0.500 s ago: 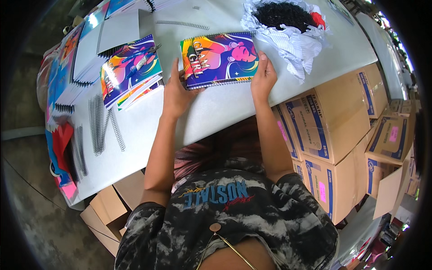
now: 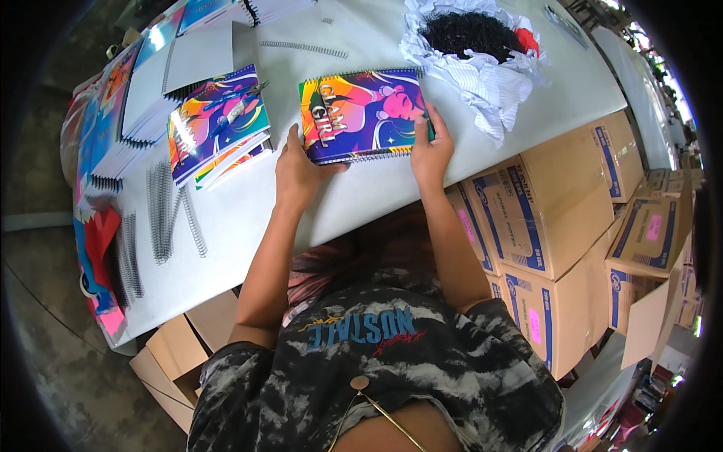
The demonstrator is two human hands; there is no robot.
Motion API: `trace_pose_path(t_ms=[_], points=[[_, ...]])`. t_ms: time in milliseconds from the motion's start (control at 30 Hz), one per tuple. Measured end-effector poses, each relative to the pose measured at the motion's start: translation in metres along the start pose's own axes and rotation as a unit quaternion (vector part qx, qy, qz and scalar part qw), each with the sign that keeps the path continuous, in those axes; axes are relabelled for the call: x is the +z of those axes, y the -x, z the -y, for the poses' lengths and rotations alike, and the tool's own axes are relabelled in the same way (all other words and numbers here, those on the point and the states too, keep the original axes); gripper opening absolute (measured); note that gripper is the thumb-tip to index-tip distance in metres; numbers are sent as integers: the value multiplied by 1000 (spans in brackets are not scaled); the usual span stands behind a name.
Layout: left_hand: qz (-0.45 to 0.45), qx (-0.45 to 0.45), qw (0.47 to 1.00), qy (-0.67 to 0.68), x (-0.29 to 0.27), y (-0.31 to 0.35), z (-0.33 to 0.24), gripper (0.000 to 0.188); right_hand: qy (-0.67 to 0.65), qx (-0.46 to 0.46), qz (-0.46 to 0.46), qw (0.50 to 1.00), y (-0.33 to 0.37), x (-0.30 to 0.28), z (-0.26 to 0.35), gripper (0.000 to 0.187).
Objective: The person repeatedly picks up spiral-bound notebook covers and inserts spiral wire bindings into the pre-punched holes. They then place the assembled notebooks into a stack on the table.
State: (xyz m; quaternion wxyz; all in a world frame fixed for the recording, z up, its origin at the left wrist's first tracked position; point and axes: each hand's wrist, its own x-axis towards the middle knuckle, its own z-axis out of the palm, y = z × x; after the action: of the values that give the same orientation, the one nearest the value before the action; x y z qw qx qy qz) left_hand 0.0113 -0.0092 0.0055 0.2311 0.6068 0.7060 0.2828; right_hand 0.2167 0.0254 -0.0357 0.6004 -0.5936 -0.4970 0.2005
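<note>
Grips a small stack of purple, multicoloured wire-bound notebooks between the fingers of the left hand and right hand, at the white worktop. Has blue-handled pliers on another purple notebook pile to the left, loose silvery wire coils nearer the body, and, beyond the right hand, a black curly tangle in crumpled white striped wrapping.

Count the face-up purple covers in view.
2: the held cover, between left hand and right hand; a second cover, to its left under pliers. More may be hidden underneath.
</note>
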Motion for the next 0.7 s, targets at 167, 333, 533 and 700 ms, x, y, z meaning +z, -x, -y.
trace_pose_path(t_ms=[167, 333, 533, 700], points=[[-14, -29, 999, -14, -8, 2, -8, 102, -7, 2, 11, 1000, 2, 3, -5, 35], [-180, 154, 955, -177, -48, 11, -25, 69, -28, -20, 1, 999, 5, 0, -4, 44], [-247, 124, 923, -267, -94, -6, 67, 63, -86, -16, -13, 996, 7, 2, -4, 47], [-164, 109, 971, -133, -148, 8, 76, 45, -58, -42, -38, 997, 8, 0, 5, 44]])
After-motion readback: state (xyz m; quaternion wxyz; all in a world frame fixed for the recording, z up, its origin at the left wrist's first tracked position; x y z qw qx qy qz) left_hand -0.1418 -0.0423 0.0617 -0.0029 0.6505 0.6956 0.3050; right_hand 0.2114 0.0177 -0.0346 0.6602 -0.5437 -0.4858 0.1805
